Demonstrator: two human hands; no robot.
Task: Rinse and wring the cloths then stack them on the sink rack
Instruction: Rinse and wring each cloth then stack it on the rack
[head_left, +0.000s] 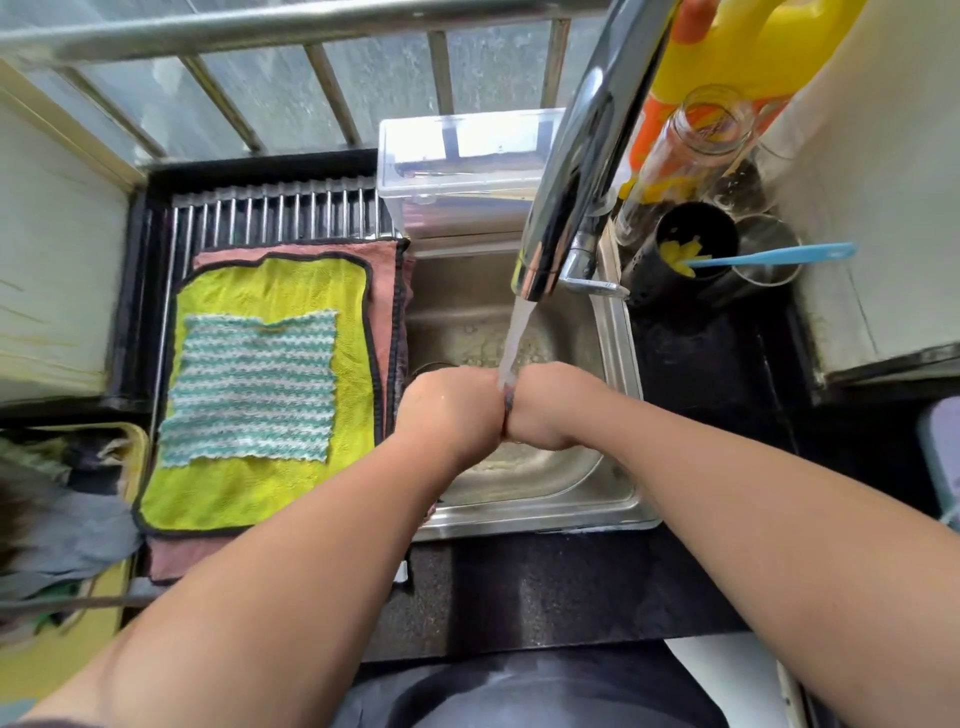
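My left hand (451, 410) and my right hand (545, 408) are pressed together over the steel sink (618, 332), under water running from the chrome tap (571, 171). Between them only a thin dark strip of a cloth (506, 410) shows; both hands grip it, and the rest of it is hidden. On the sink rack (275, 210) to the left lies a stack: a pink cloth (387, 291) at the bottom, a yellow-green cloth with a dark border (270, 286) on it, and a green-and-white striped cloth (249, 384) on top.
A clear plastic box (462, 171) stands behind the sink. At the right are a black utensil holder (696, 244) with a blue handle, glass jars and yellow bottles. A yellow tray (67, 623) with a pile of grey and green cloths sits at the lower left. A dark counter (519, 592) runs along the front.
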